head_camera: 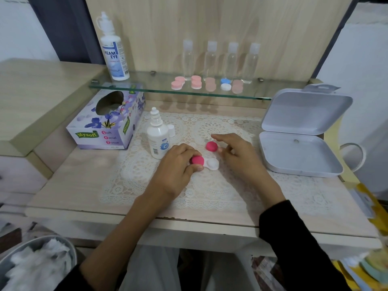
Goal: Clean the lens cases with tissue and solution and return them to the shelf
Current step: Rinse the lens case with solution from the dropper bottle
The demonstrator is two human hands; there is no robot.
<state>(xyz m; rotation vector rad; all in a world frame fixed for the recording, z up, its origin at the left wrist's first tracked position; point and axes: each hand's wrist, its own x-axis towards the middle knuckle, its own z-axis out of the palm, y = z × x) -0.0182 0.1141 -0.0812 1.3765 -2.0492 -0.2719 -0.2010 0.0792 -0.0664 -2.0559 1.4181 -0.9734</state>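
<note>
Surroundings: desk furnishings and containers.
White lace mat (210, 192) lies flat on the wooden desk (79, 185). White hinged box (298, 152) sits open at the mat's right edge, lid raised. Four clear capped bottles (210, 59) stand in a row against the back panel (273, 28).

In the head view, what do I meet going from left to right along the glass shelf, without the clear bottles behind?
large solution bottle → pink lens case → second pink lens case → pale pink lens case → blue and white lens case → second pale pink lens case
</note>
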